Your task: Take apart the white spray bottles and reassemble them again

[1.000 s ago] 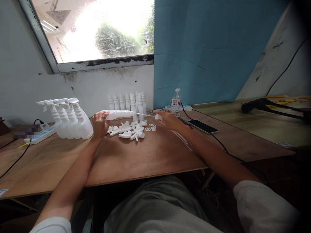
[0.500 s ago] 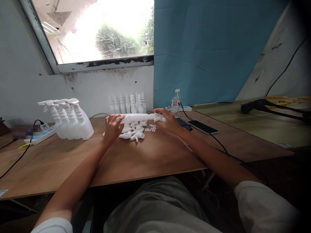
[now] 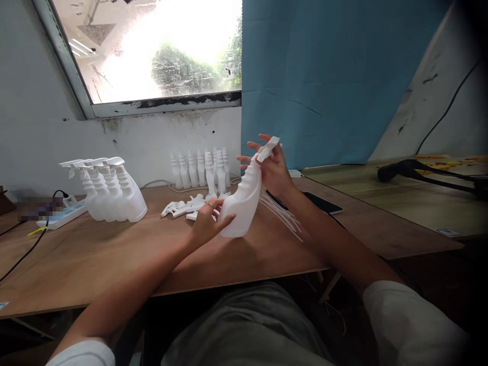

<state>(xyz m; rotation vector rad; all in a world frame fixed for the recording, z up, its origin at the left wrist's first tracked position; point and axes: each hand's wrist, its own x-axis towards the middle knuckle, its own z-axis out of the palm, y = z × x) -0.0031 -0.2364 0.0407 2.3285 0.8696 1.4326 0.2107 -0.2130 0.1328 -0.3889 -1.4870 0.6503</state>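
Observation:
A white spray bottle [image 3: 244,206] tilts to the right over the table in front of me. My left hand [image 3: 208,219] grips its lower body, with the thumb across the near side. On the bottle's ribbed neck sits a white trigger head [image 3: 269,148]. My right hand [image 3: 275,170] is behind and around this head, its fingers stretched out and spread to the left; the head lies against the hand. Beyond my left hand, loose white trigger heads [image 3: 179,207] lie in a pile, partly hidden.
Spray bottles with heads [image 3: 114,195] stand in a row at left; headless bottles [image 3: 192,170] stand by the wall. Thin white tubes [image 3: 284,216] lie under my right forearm. A phone [image 3: 323,203] lies farther right. A power strip [image 3: 63,212] with cables is at far left.
The bottle has swung from lying level to a steep tilt, its head raised and base lowered toward me. My left hand moved right and nearer; my right hand rose and its fingers spread.

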